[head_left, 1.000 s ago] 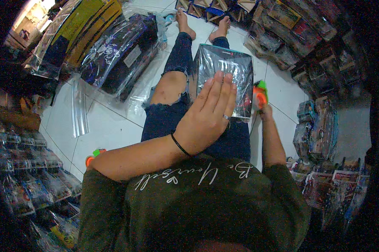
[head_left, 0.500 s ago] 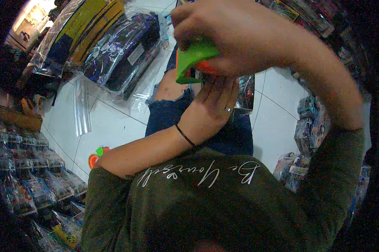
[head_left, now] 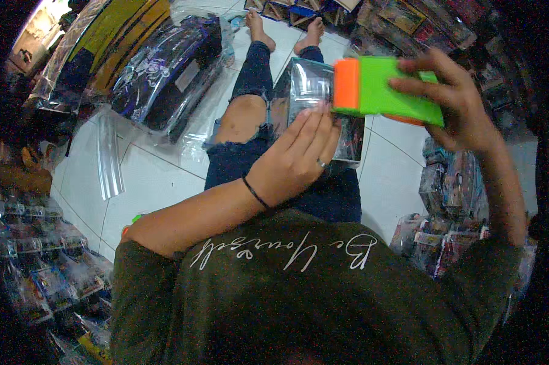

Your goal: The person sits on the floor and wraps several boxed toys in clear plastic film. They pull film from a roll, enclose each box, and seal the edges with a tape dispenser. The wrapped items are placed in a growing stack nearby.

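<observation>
A box in clear, shiny wrap [head_left: 311,82] rests across my thighs, its top glossy with reflections. My left hand [head_left: 298,152] lies on its near part, fingers stretched out side by side, a ring on one of them. Just right of those fingertips, my right hand [head_left: 454,103] grips a green and orange tape dispenser [head_left: 381,85] from its right end. The orange end of the dispenser overlaps the box's right edge in view. Whether a strip of tape runs between dispenser and box, I cannot make out.
A large dark wrapped package [head_left: 171,73] lies on the tiled floor at the far left, near a clear plastic strip [head_left: 109,158]. Rows of wrapped small boxes [head_left: 49,261] line the left; more wrapped packs [head_left: 448,182] stand at right. A green-orange item [head_left: 128,226] shows beside my left elbow.
My right hand has swung right and nearer with the tape dispenser, uncovering the box and my feet. The left hand stays on the box, shifted slightly.
</observation>
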